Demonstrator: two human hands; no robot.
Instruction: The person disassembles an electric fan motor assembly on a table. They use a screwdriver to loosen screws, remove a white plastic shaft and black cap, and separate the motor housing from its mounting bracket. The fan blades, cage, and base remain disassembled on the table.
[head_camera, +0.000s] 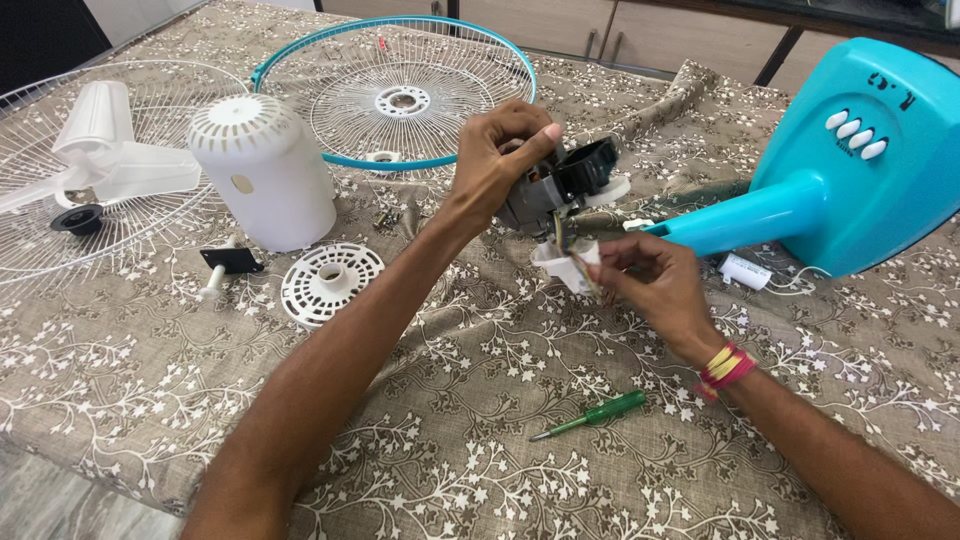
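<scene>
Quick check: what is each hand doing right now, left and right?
Left hand: closed around the fan motor, holding it up.
Right hand: fingers pinched on the wires under the motor.

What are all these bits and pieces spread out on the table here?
fan motor: 1, dark, held at centre
wires: 1 bundle, coloured, below the motor
fan stand: 1, turquoise, right
screwdriver: 1, green, near front
motor cover: 1, white, left of centre
vented disc: 1, white, beside the cover
blue-rimmed grille: 1, back
white grille: 1, far left
fan blade: 1, white, on the white grille
tablecloth: 1, brown, floral
left hand: grips the motor
right hand: pinches the wires
</scene>
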